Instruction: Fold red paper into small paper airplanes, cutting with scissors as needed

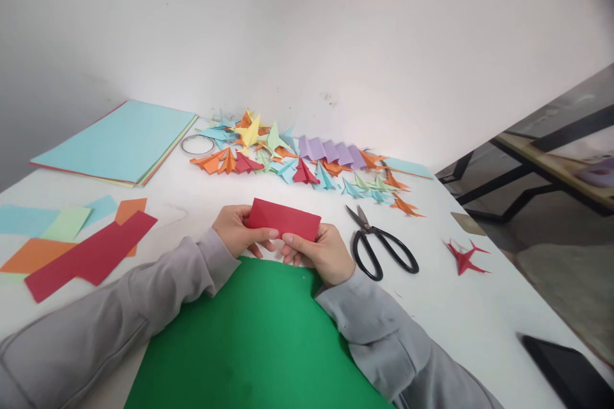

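Observation:
A small red paper rectangle (286, 216) is raised between my two hands, just above the far edge of a green sheet (254, 332). My left hand (235, 230) grips its left end, thumb across the front near the lower edge. At the right end my right hand (327, 252) pinches the same paper, its thumb pointing toward the left one. Both thumb tips almost meet at the bottom edge. Whether the paper is folded double I cannot tell. Black-handled scissors (378, 239) lie just right of my right hand, blades slightly apart.
Folded paper planes (302, 171) in several colours line the wall, with purple pleated pieces (330, 152) among them. Large coloured sheets (119, 140) are stacked at back left, beside a tape ring (197, 144). Red strips (91, 252) lie left; a red folded figure (465, 258) and black phone (566, 367) right.

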Demonstrator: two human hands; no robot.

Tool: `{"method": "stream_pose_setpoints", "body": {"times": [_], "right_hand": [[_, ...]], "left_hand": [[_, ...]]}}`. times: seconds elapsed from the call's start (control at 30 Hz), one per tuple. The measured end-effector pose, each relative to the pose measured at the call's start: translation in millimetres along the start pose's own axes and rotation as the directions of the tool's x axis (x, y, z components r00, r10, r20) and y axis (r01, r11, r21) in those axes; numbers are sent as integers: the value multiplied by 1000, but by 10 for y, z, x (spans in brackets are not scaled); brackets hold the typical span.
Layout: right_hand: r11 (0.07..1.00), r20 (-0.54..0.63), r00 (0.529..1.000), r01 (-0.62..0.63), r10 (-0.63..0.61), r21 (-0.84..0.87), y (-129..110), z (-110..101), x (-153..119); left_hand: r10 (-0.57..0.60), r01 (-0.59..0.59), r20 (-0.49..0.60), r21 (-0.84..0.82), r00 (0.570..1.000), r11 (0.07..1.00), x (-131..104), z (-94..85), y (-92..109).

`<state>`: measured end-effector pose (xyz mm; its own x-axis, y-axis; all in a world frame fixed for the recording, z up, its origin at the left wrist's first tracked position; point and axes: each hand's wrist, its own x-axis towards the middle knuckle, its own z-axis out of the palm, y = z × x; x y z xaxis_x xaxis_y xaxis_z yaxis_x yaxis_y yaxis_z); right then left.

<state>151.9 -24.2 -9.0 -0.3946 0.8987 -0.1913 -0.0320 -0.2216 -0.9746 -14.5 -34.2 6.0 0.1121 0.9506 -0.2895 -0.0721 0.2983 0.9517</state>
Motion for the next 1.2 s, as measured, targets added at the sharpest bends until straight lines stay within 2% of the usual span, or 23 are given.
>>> {"method": "stream_pose_setpoints", "body": {"times": [0.23, 0.6, 0.97, 1.07, 1.2], "right_hand": [[1000, -28, 1000, -5, 5, 21, -4, 0, -7], [999, -38, 999, -5, 7, 52, 7, -6, 1], [994, -80, 997, 20, -11, 106, 44, -43, 33], [998, -45, 999, 14, -11, 58, 17, -14, 17], [999, -1, 1000, 6, -6, -35, -3, 17, -4]], "left_hand": [[-20, 22, 41, -52, 999, 998, 11, -8, 8], [-6, 9, 49, -67, 999, 998, 11, -12, -16], [0, 12, 133, -93, 991, 996, 32, -32, -36], [32, -28, 111, -43, 993, 999, 7, -11, -28], [68, -69, 21, 62, 997, 996, -26, 27, -12]]}}
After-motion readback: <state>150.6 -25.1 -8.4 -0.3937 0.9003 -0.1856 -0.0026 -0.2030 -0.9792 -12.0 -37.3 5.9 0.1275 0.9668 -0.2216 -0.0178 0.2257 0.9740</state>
